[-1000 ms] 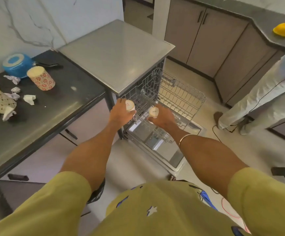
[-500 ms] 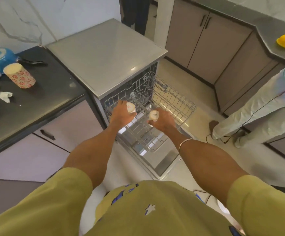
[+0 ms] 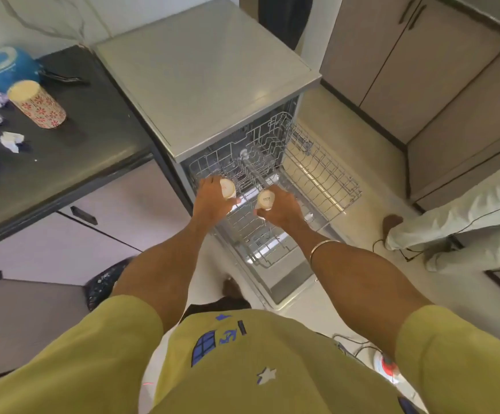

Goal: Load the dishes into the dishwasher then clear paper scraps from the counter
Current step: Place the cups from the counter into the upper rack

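Observation:
My left hand (image 3: 213,200) grips a small cream cup (image 3: 228,188), bottom up, over the left front of the pulled-out wire rack (image 3: 326,180) of the open dishwasher (image 3: 207,70). Beside it my right hand (image 3: 280,207) holds a second small cup (image 3: 266,199), upside down with print on its base, over the rack's middle. Both cups sit just above the wires; whether they touch the rack I cannot tell. On the dark counter (image 3: 87,138) at the left stand a patterned cup (image 3: 38,104), a blue pot (image 3: 2,65) and several crumpled paper scraps (image 3: 11,140).
The dishwasher door (image 3: 287,279) lies open on the floor below the rack. Another person's legs (image 3: 457,213) stretch in from the right, with a cable on the floor nearby. Grey cabinets (image 3: 407,61) line the far right. A dark bin (image 3: 105,282) stands under the counter edge.
The view has swung and drawn closer to the dishwasher. Both hands, still holding the cups, have kept their place over the front of the rack, slightly lower.

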{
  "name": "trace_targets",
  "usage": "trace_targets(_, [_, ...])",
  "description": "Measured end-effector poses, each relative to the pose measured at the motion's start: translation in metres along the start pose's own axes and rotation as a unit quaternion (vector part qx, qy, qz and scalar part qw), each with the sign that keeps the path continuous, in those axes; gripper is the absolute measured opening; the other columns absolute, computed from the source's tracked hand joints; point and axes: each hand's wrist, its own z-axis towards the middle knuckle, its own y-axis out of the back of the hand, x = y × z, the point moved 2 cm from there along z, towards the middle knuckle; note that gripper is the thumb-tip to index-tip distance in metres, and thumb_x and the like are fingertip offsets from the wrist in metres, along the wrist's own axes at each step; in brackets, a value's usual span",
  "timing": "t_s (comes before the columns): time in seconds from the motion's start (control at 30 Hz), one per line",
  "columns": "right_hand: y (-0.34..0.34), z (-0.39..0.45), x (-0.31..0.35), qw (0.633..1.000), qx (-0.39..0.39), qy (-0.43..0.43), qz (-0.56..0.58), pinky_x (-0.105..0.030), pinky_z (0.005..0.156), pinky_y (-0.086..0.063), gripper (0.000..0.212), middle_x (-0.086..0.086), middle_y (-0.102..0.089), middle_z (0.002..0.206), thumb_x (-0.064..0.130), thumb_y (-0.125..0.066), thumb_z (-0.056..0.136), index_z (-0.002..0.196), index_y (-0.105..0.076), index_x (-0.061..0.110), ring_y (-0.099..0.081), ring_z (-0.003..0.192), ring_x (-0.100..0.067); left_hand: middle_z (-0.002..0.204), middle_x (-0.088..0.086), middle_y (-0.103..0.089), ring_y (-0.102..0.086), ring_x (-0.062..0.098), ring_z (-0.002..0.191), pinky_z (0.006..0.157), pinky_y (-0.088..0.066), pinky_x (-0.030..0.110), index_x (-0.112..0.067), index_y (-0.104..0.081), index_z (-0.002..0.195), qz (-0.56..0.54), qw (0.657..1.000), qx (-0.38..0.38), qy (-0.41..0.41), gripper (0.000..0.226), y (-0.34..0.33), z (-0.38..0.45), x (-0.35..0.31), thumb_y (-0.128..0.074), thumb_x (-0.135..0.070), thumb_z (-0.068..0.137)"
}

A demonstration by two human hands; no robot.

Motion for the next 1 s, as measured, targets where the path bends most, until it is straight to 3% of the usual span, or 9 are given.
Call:
trace_targets(0.13, [-0.009, 0.02, 0.011, 1.0, 0.029, -0.001, 0.003, -0.038, 0.089, -0.049, 0.069, -0.003, -0.067, 0.112, 0.037, -0.085, 0.069, 0.128, -0.052, 0.023, -0.062, 0.104, -0.025, 0.133, 0.012, -0.05, -0.046, 0.029, 0.124, 0.103, -0.046, 0.046, -0.01, -0.046, 0.136, -0.004, 0.999, 0.014, 0.028, 0.08, 0.001, 0.024, 0.011, -0.085, -0.036, 0.072])
trace_targets(0.33, [-0.023, 0.06, 0.021, 0.999, 0.045, -0.02, 0.021, -0.05, 0.094, -0.051, 0.064, -0.002, -0.066, 0.11, 0.03, -0.087, 0.066, 0.12, -0.054, 0.024, -0.062, 0.106, -0.026, 0.141, 0.016, -0.045, -0.045, 0.033, 0.129, 0.108, -0.042, 0.047, -0.008, -0.04, 0.143, 0.014, 0.997, 0.046, 0.066, 0.08, -0.002, 0.072, 0.024, -0.081, -0.026, 0.078])
trace_targets(0.57, [-0.035, 0.101, 0.035, 0.996, 0.073, -0.035, 0.023, -0.048, 0.09, -0.052, 0.067, -0.005, -0.061, 0.118, 0.03, -0.086, 0.067, 0.123, -0.05, 0.025, -0.057, 0.109, -0.026, 0.141, 0.015, -0.048, -0.041, 0.033, 0.132, 0.105, -0.043, 0.044, -0.006, -0.038, 0.143, 0.041, 0.994, 0.069, 0.078, 0.079, -0.011, 0.115, 0.038, -0.08, -0.024, 0.079])
trace_targets(0.7, [-0.052, 0.132, 0.034, 0.995, 0.088, -0.032, 0.02, -0.047, 0.093, -0.051, 0.068, -0.004, -0.062, 0.116, 0.034, -0.086, 0.065, 0.121, -0.049, 0.027, -0.057, 0.112, -0.028, 0.132, 0.013, -0.054, -0.049, 0.033, 0.124, 0.1, -0.048, 0.047, -0.009, -0.044, 0.138, 0.024, 0.993, 0.062, 0.102, 0.073, -0.027, 0.142, 0.045, -0.081, -0.024, 0.076])
trace_targets(0.87, [-0.085, 0.171, 0.023, 0.992, 0.125, -0.006, 0.005, -0.04, 0.096, -0.047, 0.065, -0.007, -0.062, 0.12, 0.021, -0.085, 0.069, 0.126, -0.054, 0.019, -0.054, 0.116, -0.027, 0.123, 0.003, -0.06, -0.056, 0.024, 0.114, 0.087, -0.057, 0.041, -0.025, -0.045, 0.127, 0.086, 0.987, 0.074, 0.11, 0.067, -0.101, 0.199, 0.118, -0.078, -0.038, 0.069])
trace_targets(1.0, [-0.127, 0.199, 0.008, 0.991, 0.129, 0.024, -0.005, -0.034, 0.083, -0.052, 0.047, -0.007, -0.067, 0.109, 0.02, -0.079, 0.07, 0.114, -0.062, 0.022, -0.063, 0.104, -0.028, 0.119, 0.007, -0.064, -0.062, 0.027, 0.11, 0.087, -0.054, 0.035, -0.019, -0.056, 0.124, 0.122, 0.987, 0.06, 0.088, 0.06, -0.096, 0.208, 0.095, -0.077, -0.011, 0.069])
